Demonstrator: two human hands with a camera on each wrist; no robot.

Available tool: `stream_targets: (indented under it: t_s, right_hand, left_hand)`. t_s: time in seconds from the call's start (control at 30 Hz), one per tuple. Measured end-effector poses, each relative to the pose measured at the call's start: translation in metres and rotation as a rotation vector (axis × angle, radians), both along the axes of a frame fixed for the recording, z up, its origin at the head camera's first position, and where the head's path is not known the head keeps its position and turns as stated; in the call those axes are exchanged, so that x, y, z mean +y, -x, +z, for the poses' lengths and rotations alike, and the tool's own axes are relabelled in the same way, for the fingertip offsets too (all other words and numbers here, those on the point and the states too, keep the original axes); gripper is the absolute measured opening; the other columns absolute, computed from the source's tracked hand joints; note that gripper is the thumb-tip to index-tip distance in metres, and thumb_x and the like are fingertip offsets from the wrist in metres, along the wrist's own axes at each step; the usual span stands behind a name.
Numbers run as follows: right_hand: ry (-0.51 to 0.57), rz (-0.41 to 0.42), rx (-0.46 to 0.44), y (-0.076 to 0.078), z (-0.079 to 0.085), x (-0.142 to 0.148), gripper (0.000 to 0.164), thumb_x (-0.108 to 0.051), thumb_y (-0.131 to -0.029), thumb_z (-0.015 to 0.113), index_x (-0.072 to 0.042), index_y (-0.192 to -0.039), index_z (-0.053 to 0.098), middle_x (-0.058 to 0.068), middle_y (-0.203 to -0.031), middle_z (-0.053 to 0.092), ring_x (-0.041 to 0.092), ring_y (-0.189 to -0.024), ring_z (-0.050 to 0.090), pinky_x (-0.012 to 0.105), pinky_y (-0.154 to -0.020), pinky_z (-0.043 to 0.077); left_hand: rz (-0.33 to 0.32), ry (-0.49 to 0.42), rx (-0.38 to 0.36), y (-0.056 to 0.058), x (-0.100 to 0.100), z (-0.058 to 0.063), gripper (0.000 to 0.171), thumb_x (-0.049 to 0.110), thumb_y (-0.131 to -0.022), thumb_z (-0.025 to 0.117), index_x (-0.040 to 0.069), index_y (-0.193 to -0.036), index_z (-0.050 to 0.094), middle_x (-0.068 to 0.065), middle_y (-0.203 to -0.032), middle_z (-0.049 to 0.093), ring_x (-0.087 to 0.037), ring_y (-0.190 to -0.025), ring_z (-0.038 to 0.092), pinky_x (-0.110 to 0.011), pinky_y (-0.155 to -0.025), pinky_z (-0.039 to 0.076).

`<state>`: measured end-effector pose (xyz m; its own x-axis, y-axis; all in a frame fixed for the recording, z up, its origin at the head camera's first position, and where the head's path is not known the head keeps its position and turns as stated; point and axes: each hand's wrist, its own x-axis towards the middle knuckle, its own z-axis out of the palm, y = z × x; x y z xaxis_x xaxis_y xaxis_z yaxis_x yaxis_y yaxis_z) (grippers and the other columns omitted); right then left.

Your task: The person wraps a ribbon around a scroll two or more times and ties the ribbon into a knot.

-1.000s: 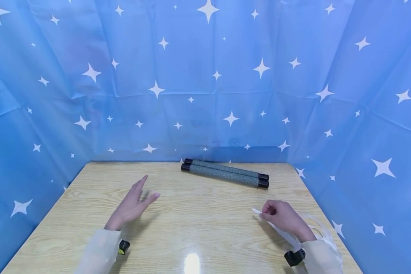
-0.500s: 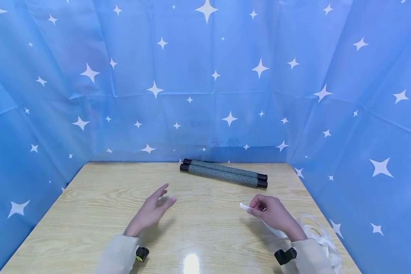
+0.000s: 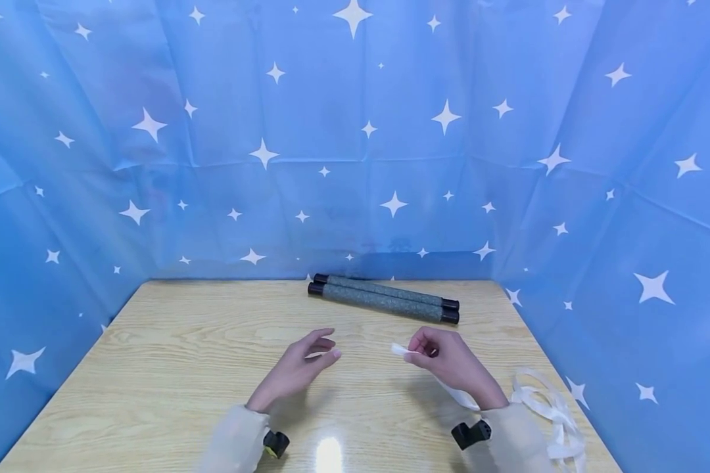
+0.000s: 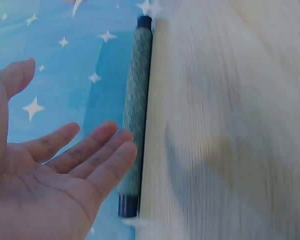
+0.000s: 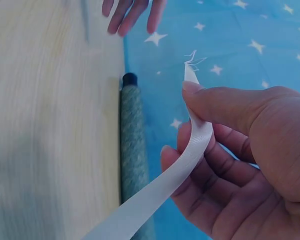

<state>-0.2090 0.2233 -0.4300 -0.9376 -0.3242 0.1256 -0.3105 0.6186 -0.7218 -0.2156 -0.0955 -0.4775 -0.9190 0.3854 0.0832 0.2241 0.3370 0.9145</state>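
My right hand pinches a white ribbon near one end between thumb and fingers. The ribbon's frayed tip sticks out past the thumb in the right wrist view, and its length trails down under the hand. Facing it across a gap, my left hand is held over the table with fingers relaxed and nothing in them. In the left wrist view that palm shows bare. Beside the right sleeve lies a loose heap of the same white ribbon.
Two scroll-like rolls, grey-green with black end caps, lie side by side at the back of the wooden table. A blue star-patterned curtain encloses the back and both sides.
Both hands have moved toward each other, the left to the right and the right to the left, bringing the ribbon end with it. The rolls stay in place.
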Motion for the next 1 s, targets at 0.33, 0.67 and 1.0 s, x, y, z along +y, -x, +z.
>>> stream_targets:
  t_s: [0.33, 0.67, 1.0]
  right_hand:
    - [-0.003, 0.081, 0.035, 0.001, 0.006, -0.026, 0.013, -0.031, -0.089, 0.073, -0.020, -0.089, 0.065, -0.006, -0.076, 0.062, 0.014, -0.065, 0.056, 0.027, -0.057, 0.048]
    - [-0.005, 0.147, 0.056, -0.008, 0.003, -0.040, 0.014, -0.032, -0.090, 0.072, -0.020, -0.088, 0.064, -0.008, -0.074, 0.061, 0.012, -0.064, 0.056, 0.027, -0.058, 0.049]
    - [-0.010, 0.178, 0.080, -0.013, -0.001, -0.044, 0.012, -0.028, -0.089, 0.073, -0.021, -0.087, 0.064, -0.010, -0.074, 0.061, 0.009, -0.067, 0.057, 0.026, -0.061, 0.050]
  left_hand:
    - [-0.062, -0.117, -0.004, -0.004, 0.034, 0.004, 0.051, 0.041, -0.096, 0.063, 0.013, -0.138, 0.055, -0.006, -0.120, 0.065, -0.016, -0.108, 0.063, -0.033, -0.089, 0.052]
    - [-0.097, -0.253, -0.067, -0.011, 0.054, 0.008, 0.042, 0.032, -0.094, 0.067, 0.000, -0.123, 0.063, -0.013, -0.096, 0.072, -0.039, -0.092, 0.068, -0.048, -0.080, 0.055]
    - [-0.105, -0.277, -0.032, -0.016, 0.062, 0.006, 0.016, 0.019, -0.096, 0.066, 0.004, -0.100, 0.071, -0.020, -0.094, 0.070, -0.031, -0.078, 0.070, -0.045, -0.071, 0.057]
